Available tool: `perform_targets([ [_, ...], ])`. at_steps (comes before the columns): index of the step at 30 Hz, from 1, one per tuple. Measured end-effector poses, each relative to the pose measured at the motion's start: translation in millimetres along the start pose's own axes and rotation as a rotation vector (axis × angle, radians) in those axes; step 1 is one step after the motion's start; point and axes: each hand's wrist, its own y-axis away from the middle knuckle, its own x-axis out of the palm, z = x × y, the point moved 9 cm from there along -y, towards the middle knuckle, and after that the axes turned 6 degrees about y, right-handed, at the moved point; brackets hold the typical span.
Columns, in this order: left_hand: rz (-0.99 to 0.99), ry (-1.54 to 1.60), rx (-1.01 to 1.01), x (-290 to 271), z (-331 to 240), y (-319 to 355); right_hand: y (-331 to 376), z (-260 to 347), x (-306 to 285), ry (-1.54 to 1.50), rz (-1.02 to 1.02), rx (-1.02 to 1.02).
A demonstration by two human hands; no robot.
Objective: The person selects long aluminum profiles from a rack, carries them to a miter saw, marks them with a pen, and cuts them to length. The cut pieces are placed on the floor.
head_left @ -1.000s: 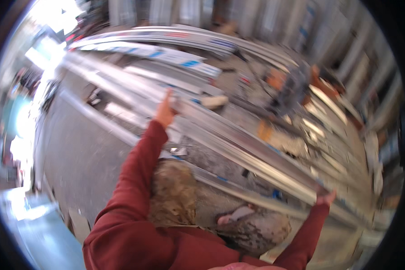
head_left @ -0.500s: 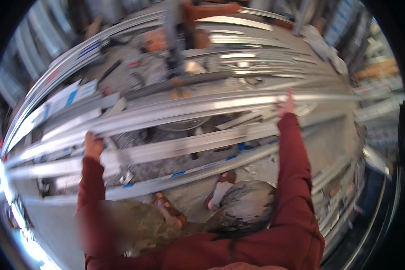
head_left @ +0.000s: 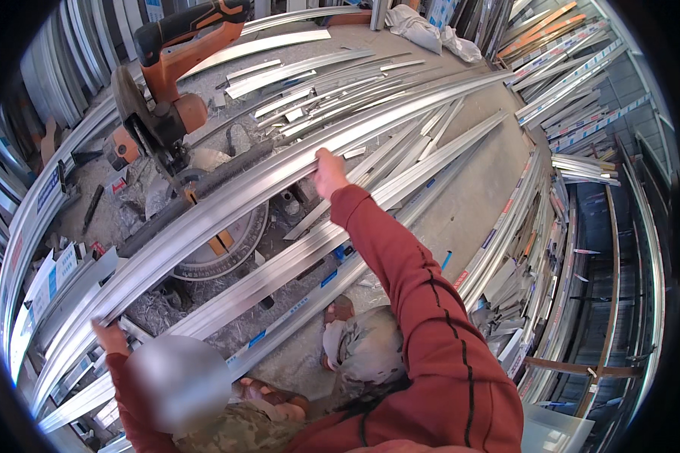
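Note:
A long silvery aluminium profile runs from the lower left to the upper right, across the round base of a mitre saw. My left hand grips its near edge toward the lower left end. Further along, near the middle, my right hand is closed round the same edge, thumb on top. The orange-and-black saw stands raised behind the profile, its round blade apart from the metal. Nearer my feet lies a second profile, with another blue-marked one beside it.
Thin offcuts litter the floor beyond the saw. Stacked profiles line the right side, with racks beyond them. A white sack lies at the back. Upright profiles lean at the far left. My sandalled feet are close to the near profiles.
My view has swung to the right, so the saw now shows further left. My right hand's fingers, stretched out before, are now wrapped round the profile. My left hand stays at the profile.

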Motion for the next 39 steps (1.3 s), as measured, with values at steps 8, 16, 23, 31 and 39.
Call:
perform_targets([
  [8, -0.003, 0.636, -0.385, -16.3, 137.2, -45.1, -58.9, 23.3, -5.2, 0.134, -0.031, -0.006],
  [16, -0.077, 1.198, -0.847, 61.5, 80.6, -16.1, -56.8, 12.6, -6.0, 0.267, -0.003, -0.036],
  [23, 0.171, 0.918, -0.662, 68.5, 52.0, -18.2, -87.9, 8.3, -12.9, 0.296, 0.0, -0.086],
  [31, 0.041, 1.412, -1.113, 83.2, 12.0, 3.1, -84.1, 0.0, -16.0, 0.571, -0.057, -0.082],
  [39, 0.383, 0.018, 0.003, 33.7, -154.7, -31.9, -64.0, 2.2, 3.0, 1.702, 0.235, -0.836],
])
